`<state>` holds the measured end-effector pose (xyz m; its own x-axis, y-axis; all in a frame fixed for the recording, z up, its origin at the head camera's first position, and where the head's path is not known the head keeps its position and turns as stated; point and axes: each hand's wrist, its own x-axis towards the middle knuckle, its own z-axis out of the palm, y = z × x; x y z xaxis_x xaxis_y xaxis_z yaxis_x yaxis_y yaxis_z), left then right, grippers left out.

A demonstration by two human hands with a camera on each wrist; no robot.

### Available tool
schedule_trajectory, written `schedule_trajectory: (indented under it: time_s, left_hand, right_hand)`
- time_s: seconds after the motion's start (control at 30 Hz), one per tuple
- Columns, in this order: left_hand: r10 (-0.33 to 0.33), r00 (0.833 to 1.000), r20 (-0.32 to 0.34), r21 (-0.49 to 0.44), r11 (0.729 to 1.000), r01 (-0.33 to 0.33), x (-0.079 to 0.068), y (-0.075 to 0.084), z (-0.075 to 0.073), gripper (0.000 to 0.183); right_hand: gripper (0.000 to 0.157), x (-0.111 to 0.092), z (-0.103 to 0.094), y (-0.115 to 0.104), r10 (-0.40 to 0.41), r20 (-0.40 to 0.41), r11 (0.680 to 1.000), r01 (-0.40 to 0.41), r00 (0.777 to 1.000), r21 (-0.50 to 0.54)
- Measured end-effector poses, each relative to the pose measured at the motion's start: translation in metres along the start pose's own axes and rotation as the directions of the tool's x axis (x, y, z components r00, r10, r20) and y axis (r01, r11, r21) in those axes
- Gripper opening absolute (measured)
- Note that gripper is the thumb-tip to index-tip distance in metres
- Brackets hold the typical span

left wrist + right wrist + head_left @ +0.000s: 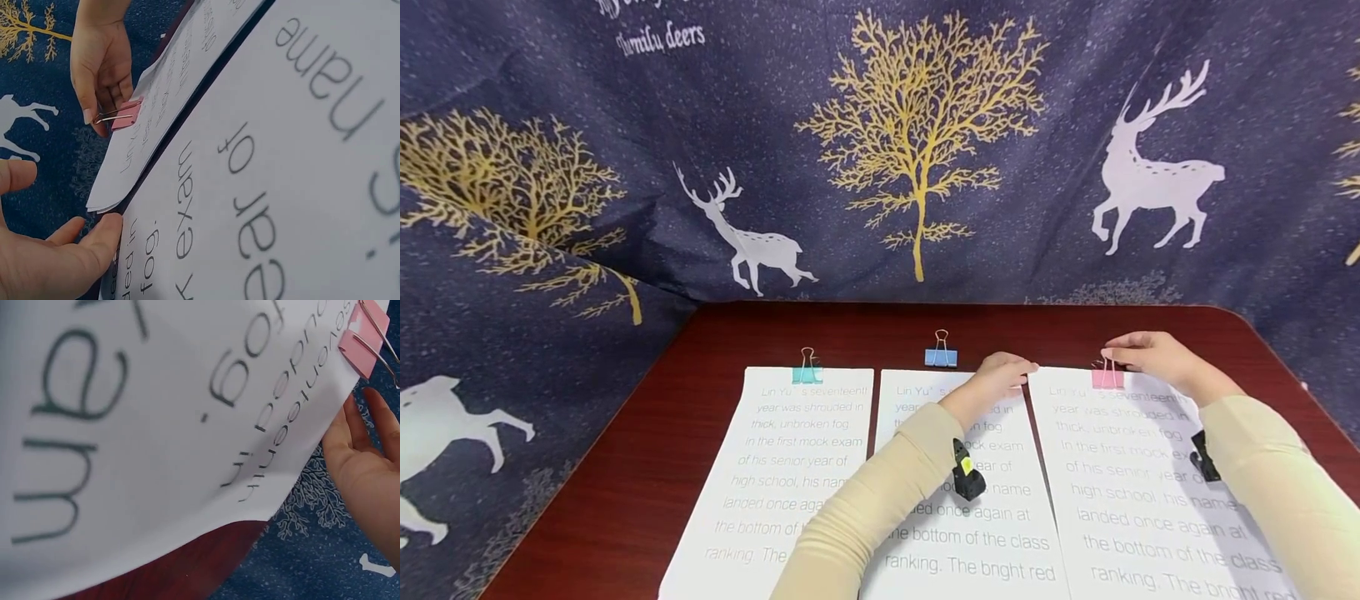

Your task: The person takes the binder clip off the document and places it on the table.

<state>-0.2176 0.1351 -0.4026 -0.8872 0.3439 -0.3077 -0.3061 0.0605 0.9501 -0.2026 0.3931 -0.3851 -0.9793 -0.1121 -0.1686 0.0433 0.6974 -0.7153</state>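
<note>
At the top edge of the right-hand stack of printed sheets (1150, 500), my right hand (1161, 360) pinches the wire handles of a pink binder clip (1107, 379). The clip sits on the paper's edge; in the left wrist view the thumb meets a handle's end while the other fingers lie behind the clip. My left hand (996, 379) reaches over the middle stack (970, 533). Its fingertips are at the upper left corner of the right stack, with thumb and fingers spread apart in the left wrist view (56, 256).
A teal binder clip (807, 375) grips the left stack (760, 467) at its top edge. Behind the middle stack, a blue binder clip (941, 357) lies on the dark red table (647, 450). A blue cloth (760, 100) printed with deer and trees hangs behind.
</note>
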Motion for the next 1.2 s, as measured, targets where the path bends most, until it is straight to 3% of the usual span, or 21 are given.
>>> schedule_trajectory:
  time_s: [0.43,0.7,1.0,1.2]
  left_hand:
    - [-0.007,1.0,0.018,-0.085,0.996,0.009,0.008,-0.005,-0.001,0.022]
    - [-0.002,0.999,0.042,0.014,1.0,0.002,0.01,-0.007,0.001,0.022]
    - [0.008,0.995,0.101,-0.014,1.0,-0.007,0.01,-0.018,0.005,0.031]
    - [0.012,0.996,0.087,0.021,1.0,-0.014,0.011,-0.019,0.005,0.032]
  right_hand:
    - [0.05,-0.001,0.005,-0.001,-0.005,-0.023,1.0,0.006,1.0,0.031]
    - [0.052,-0.004,0.007,0.001,0.003,-0.005,0.997,-0.002,1.0,0.078]
    - [0.055,-0.004,0.008,0.002,0.026,-0.009,0.997,-0.025,1.0,0.07]
    - [0.055,-0.003,0.009,0.0,0.021,-0.007,0.998,-0.02,1.0,0.063]
